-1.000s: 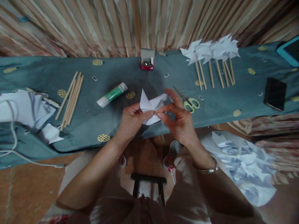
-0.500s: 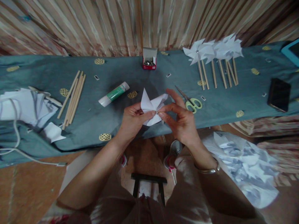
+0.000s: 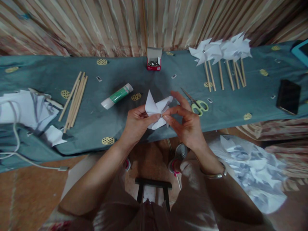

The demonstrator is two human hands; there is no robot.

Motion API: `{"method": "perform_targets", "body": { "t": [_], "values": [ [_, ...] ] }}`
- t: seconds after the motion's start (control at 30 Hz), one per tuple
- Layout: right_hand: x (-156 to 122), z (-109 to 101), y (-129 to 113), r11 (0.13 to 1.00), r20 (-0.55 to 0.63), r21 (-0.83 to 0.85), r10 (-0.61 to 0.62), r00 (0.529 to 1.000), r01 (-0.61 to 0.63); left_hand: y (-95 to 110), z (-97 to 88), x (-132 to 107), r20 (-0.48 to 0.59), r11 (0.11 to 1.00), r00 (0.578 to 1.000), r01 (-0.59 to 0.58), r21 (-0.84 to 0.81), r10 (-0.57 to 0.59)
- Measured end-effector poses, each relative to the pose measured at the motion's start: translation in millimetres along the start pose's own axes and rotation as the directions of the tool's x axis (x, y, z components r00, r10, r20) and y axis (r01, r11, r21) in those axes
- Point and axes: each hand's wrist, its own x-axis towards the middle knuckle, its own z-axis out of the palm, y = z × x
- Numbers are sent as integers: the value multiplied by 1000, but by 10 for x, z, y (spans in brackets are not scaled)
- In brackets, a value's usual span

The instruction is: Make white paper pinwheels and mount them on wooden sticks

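Note:
My left hand (image 3: 136, 123) grips a white paper pinwheel (image 3: 154, 106) over the front part of the table, its thumb pressed near the centre. Meeting there, the thumb and index finger of my right hand (image 3: 186, 123) pinch a tiny shiny piece that looks like a thumbtack (image 3: 161, 115); the fingertips partly cover it. Behind the pinwheel stands an open small red and white box (image 3: 154, 68) of shiny metal tacks. Green-handled scissors (image 3: 199, 106) lie just right of my right hand. A green and white glue stick (image 3: 117, 96) rests to the left.
Wooden sticks (image 3: 75, 101) and a stack of cut paper (image 3: 26, 109) lie at left, with a white cable (image 3: 16, 138). Several pinwheels on sticks (image 3: 208, 51) are at back right, a phone (image 3: 288, 97) farther right. A plastic bag of paper pieces (image 3: 250, 170) sits below the table.
Hands and pinwheel hold almost the same pose, still pinched at the centre. Only a slight shift of the view shows.

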Motion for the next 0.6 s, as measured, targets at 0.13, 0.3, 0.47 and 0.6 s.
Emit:
{"method": "perform_targets", "body": {
  "t": [0.13,0.3,0.47,0.6],
  "values": [
    [-2,-8,1,999,15,-31,12,1000,-12,4,2,-4,-10,1000,1000,1,15,0],
    [-5,-10,1,1000,15,-26,6,1000,-5,-5,4,-3,-12,1000,1000,-5,22,5],
    [-4,-6,-7,999,12,-41,16,1000,-15,-7,10,-3,-15,1000,1000,2,7,-2],
    [-5,-6,-5,1000,15,-14,12,1000,-12,-10,-2,-2,-19,1000,1000,4,25,-4]
  ]
}}
